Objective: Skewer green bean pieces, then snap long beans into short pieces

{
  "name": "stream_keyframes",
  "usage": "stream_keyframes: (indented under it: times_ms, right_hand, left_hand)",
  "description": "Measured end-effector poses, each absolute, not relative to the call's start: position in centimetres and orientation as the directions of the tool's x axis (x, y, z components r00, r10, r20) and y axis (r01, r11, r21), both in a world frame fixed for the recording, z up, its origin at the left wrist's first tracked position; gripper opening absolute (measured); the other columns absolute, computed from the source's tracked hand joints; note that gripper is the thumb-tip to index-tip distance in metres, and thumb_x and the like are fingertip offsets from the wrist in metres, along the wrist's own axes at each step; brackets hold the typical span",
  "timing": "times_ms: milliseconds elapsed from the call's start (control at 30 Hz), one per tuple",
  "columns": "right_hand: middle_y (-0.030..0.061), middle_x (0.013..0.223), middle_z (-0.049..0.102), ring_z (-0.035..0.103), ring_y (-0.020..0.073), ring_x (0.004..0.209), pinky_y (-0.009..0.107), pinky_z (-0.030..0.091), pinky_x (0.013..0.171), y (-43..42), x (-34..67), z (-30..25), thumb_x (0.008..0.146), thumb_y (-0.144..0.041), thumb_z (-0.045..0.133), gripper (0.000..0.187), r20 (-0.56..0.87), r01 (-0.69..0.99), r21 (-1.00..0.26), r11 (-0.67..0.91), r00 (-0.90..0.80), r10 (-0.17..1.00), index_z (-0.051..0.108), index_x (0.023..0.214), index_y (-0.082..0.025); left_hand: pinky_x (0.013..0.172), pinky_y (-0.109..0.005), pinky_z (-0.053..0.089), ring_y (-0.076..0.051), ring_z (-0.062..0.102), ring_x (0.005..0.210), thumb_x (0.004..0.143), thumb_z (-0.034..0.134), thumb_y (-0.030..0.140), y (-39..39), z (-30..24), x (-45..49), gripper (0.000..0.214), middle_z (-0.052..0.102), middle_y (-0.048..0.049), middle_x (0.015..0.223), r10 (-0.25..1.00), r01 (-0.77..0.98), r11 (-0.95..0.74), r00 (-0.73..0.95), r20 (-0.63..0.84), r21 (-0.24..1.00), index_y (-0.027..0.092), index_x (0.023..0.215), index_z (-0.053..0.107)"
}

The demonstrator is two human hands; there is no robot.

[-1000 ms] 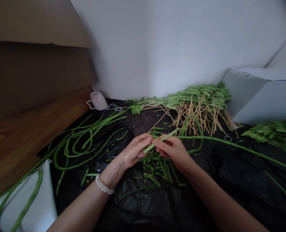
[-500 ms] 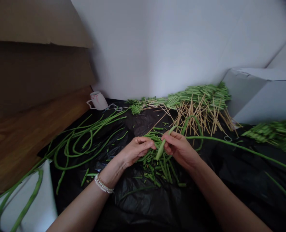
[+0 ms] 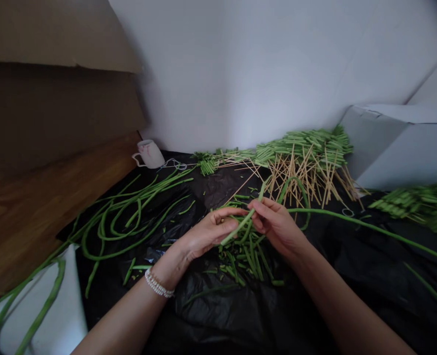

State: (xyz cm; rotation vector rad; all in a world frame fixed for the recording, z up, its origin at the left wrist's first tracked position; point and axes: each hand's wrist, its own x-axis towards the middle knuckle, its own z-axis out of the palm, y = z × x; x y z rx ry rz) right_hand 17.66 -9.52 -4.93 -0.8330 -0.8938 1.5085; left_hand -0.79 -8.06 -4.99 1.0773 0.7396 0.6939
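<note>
My right hand point(image 3: 277, 222) pinches a green long bean point(image 3: 245, 221) between thumb and fingers. The bean slants from upper right down to the left. My left hand point(image 3: 216, 228), with a beaded bracelet at the wrist, is open beside it, index finger stretched and thumb apart. Its thumb tip meets or overlaps the lower end of the bean; whether it presses on it I cannot tell. Beneath both hands lies a heap of short cut bean pieces point(image 3: 255, 259) on black plastic sheeting point(image 3: 218, 320).
Whole long beans point(image 3: 129, 236) curl at the left. One long bean point(image 3: 369, 227) stretches off to the right. Behind are skewered bean pieces point(image 3: 307, 143) with wooden skewers point(image 3: 295, 172), and more bean pieces point(image 3: 421, 202) at right. A mug point(image 3: 151, 154), cardboard box point(image 3: 55, 108) and white box point(image 3: 406, 143) stand around.
The bean in my right hand has turned, its lower end swinging left toward my left hand. My left hand has opened and its index finger has reached out to the right.
</note>
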Motion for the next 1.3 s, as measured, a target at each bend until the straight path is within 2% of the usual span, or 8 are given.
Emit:
stream_keyframes:
  times_ms: [133,267,367,500,600,733,1033,1300]
  right_hand:
    - [-0.0054,0.053,0.053,0.039,0.0038,0.041,0.019,0.023,0.041,-9.6,17.6,-5.0,0.070,-0.042,0.079,0.028,-0.039,-0.462,-0.883,-0.087,-0.113,0.993,0.068,0.074,-0.017]
    - [-0.0051,0.052,0.053,0.039,0.0037,0.041,0.019,0.023,0.041,-9.5,17.5,-5.2,0.071,-0.042,0.078,0.027,-0.033,-0.456,-0.886,-0.087,-0.124,0.992,0.068,0.074,-0.017]
    - [-0.0054,0.052,0.053,0.040,0.0038,0.042,0.018,0.024,0.041,-9.5,17.5,-5.3,0.072,-0.041,0.077,0.027,-0.022,-0.430,-0.900,-0.077,-0.130,0.991,0.068,0.075,-0.017]
    - [-0.0064,0.051,0.051,0.039,0.0041,0.042,0.018,0.026,0.041,-9.6,17.3,-5.3,0.074,-0.041,0.077,0.026,0.022,-0.379,-0.925,-0.027,-0.123,0.992,0.067,0.076,-0.017]
    - [-0.0056,0.055,0.054,0.039,0.0041,0.043,0.018,0.026,0.041,-9.6,17.3,-5.3,0.075,-0.040,0.076,0.025,0.037,-0.354,-0.935,-0.002,-0.103,0.994,0.068,0.078,-0.017]
    - [-0.0044,0.061,0.058,0.041,0.0043,0.044,0.018,0.026,0.040,-9.4,17.4,-5.4,0.074,-0.038,0.077,0.023,0.057,-0.372,-0.928,0.023,-0.083,0.995,0.069,0.081,-0.018]
    - [-0.0040,0.058,0.058,0.044,0.0060,0.045,0.019,0.029,0.041,-9.7,16.8,-5.8,0.073,-0.036,0.078,0.021,0.117,-0.297,-0.952,0.077,-0.118,0.986,0.071,0.084,-0.019]
    - [-0.0048,0.057,0.058,0.042,0.0056,0.043,0.019,0.025,0.040,-10.0,16.2,-5.9,0.071,-0.035,0.079,0.021,0.063,-0.417,-0.909,0.009,-0.117,0.991,0.070,0.083,-0.020]
  left_hand:
    - [0.041,-0.020,0.012,-0.001,0.025,0.042,0.070,0.081,0.040,-7.8,-5.4,-0.7,0.032,0.049,0.0050,0.055,0.857,-0.198,0.276,0.494,-0.148,0.941,0.011,0.078,0.069]
    - [0.042,-0.019,0.013,-0.001,0.027,0.042,0.065,0.085,0.035,-7.8,-5.4,-0.7,0.030,0.048,0.0066,0.056,0.880,-0.231,0.259,0.456,-0.131,0.938,0.013,0.076,0.067]
    - [0.042,-0.020,0.011,-0.001,0.023,0.042,0.067,0.082,0.042,-7.9,-5.2,-0.7,0.034,0.047,0.0058,0.053,0.858,-0.152,0.252,0.493,-0.148,0.956,0.012,0.074,0.070]
    - [0.045,-0.021,0.020,-0.004,0.036,0.049,0.063,0.085,0.038,-8.3,-5.1,-0.7,0.033,0.057,0.0009,0.061,0.820,-0.004,0.199,0.548,-0.165,0.980,0.012,0.079,0.074]
    - [0.045,-0.020,0.020,-0.005,0.037,0.049,0.066,0.083,0.036,-8.3,-5.0,-0.6,0.029,0.056,0.0013,0.062,0.815,0.000,0.187,0.558,-0.155,0.982,0.012,0.076,0.070]
    - [0.042,-0.019,0.011,-0.002,0.024,0.043,0.068,0.083,0.037,-8.1,-5.1,-0.5,0.032,0.042,0.0073,0.054,0.867,-0.151,0.244,0.476,-0.146,0.958,0.013,0.076,0.064]
    - [0.040,-0.013,0.018,-0.001,0.019,0.041,0.076,0.078,0.030,-7.6,-5.9,-0.6,0.025,0.032,0.0106,0.049,0.881,-0.441,0.329,0.463,-0.102,0.835,0.013,0.080,0.060]
    - [0.038,-0.009,0.021,0.001,0.027,0.046,0.077,0.078,0.028,-8.0,-5.6,-0.3,0.026,0.051,0.0037,0.073,0.889,-0.515,0.301,0.456,-0.041,0.803,0.013,0.080,0.057]
